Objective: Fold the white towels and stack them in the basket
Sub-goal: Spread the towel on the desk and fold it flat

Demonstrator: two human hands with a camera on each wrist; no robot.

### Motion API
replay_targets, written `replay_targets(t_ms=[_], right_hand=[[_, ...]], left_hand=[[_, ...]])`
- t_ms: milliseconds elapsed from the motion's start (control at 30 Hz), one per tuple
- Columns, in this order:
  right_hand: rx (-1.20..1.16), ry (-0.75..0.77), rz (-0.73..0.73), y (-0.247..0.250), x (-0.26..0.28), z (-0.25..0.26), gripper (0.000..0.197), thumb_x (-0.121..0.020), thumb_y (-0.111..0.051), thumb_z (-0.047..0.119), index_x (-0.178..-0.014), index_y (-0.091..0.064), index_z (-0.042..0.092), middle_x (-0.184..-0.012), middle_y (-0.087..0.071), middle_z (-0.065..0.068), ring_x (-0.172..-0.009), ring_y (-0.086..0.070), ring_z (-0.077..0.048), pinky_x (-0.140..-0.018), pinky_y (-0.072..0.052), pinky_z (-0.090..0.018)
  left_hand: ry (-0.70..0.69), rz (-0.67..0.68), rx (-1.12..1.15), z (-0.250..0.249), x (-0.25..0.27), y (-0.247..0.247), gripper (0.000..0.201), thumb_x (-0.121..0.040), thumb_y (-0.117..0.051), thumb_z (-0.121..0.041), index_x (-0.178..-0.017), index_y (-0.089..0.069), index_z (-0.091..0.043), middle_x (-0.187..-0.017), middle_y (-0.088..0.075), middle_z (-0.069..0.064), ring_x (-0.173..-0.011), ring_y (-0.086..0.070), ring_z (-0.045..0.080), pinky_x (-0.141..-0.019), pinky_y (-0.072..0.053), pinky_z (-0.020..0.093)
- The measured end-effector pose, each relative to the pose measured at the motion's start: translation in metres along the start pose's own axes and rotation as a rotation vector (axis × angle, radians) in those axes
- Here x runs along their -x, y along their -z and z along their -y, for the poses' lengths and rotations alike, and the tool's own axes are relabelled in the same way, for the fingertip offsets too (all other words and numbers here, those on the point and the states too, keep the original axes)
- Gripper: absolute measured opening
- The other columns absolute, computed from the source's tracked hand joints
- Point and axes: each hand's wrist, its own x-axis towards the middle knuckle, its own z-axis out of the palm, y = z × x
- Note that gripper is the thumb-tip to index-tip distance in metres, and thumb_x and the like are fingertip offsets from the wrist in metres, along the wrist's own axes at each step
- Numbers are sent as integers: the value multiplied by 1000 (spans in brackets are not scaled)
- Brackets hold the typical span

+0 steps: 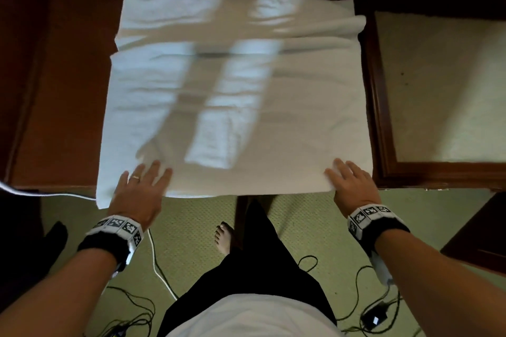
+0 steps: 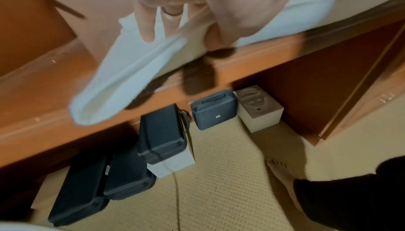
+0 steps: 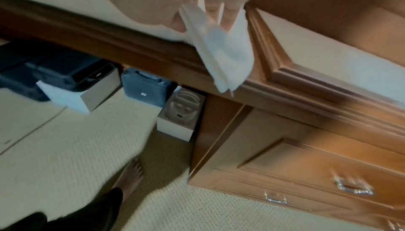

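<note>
- White towel (image 1: 235, 96) lies spread over the wooden desk (image 1: 60, 90), filling the centre of the head view; a fold ridge crosses it in the upper third, and bands of light and shadow fall across its middle.
- Near edge of the towel overhangs the desk front; lower left corner droops past the edge, seen hanging in the left wrist view.
- Left hand (image 1: 139, 189): at the lower left of the towel, fingers spread wide and nearly straight, lying on the cloth. A ring shows on one finger.
- Right hand (image 1: 353, 186): at the lower right corner of the towel. The right wrist view, blurred, shows the corner caught between thumb and fingers (image 3: 228, 16), hanging down from them.
- Basket: none seen in any view.
- Under the desk, on the carpet (image 1: 191, 216): dark cases (image 2: 162, 134) and white boxes (image 2: 258, 111).
- Cables (image 1: 161, 268) trail over the carpet near a bare foot (image 1: 223, 235), lower centre of the head view.
</note>
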Motion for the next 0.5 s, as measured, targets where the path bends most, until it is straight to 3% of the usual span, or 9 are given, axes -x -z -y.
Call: replay_targets(t_ms=[67,167,233,300,367,500], right_hand=[[22,-52,77,27,-4,3,29,-72,-59,4,-98,-69,9,-108,-69,-16,-95,-66,-39,-83,-52,-47],[112,-129,299,54,-5,7,24,-91,-47,16,-108,-64,20,-109,-67,-5,-102,-65,-28,-84,-47,-34],[65,-171,437,63,-7,4,28,-92,-48,18,-114,-64,20,-116,-66,-6,-108,-64,-27,-86,-49,-34],[47,-188,478,70,-11,-1,32,-91,-48,17,-118,-65,21,-121,-65,-6,-110,-64,-27,-90,-51,-34],[54,-203,438,81,-19,-8,32,-90,-46,15,-113,-67,22,-118,-66,-5,-109,-64,-26,-91,-52,-35],[-5,-237,321,106,-46,-23,28,-90,-42,8,-102,-65,19,-113,-66,-8,-104,-64,-29,-88,-52,-38]], left_hand=[[79,67,-6,1,0,19,49,-92,-53,-14,-141,-52,-20,-154,-44,7,-130,-54,34,-107,-42,49],[103,191,4,6,0,47,31,-94,-48,-13,-115,-62,-31,-119,-64,-1,-105,-66,24,-87,-53,35],[114,344,69,13,-3,57,27,-92,-44,-10,-94,-61,-31,-105,-63,0,-96,-64,25,-78,-48,32],[103,436,154,17,-7,65,24,-83,-41,-3,-68,-44,-22,-78,-51,0,-70,-51,23,-64,-36,30],[105,394,203,23,-14,78,24,-80,-39,0,-67,-34,-20,-67,-40,-1,-60,-37,22,-59,-28,30],[181,145,291,42,-36,103,25,-89,-48,-3,-67,-43,-16,-68,-53,-3,-62,-50,23,-58,-35,28]])
